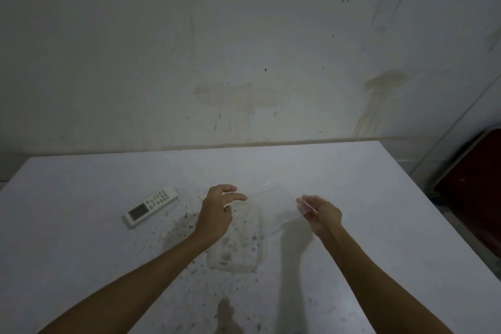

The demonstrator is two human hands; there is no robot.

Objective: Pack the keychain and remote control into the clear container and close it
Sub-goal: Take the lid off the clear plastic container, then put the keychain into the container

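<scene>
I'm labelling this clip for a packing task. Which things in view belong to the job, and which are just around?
Job:
- remote control, lying on the table
- clear container, open, its lid at the right hand
- left hand over the container
- keychain: not visible

Just around:
- red chair
- stained wall

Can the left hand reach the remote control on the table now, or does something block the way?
Probably yes. The remote control lies just left of the left hand on bare table, with nothing between them.
</scene>
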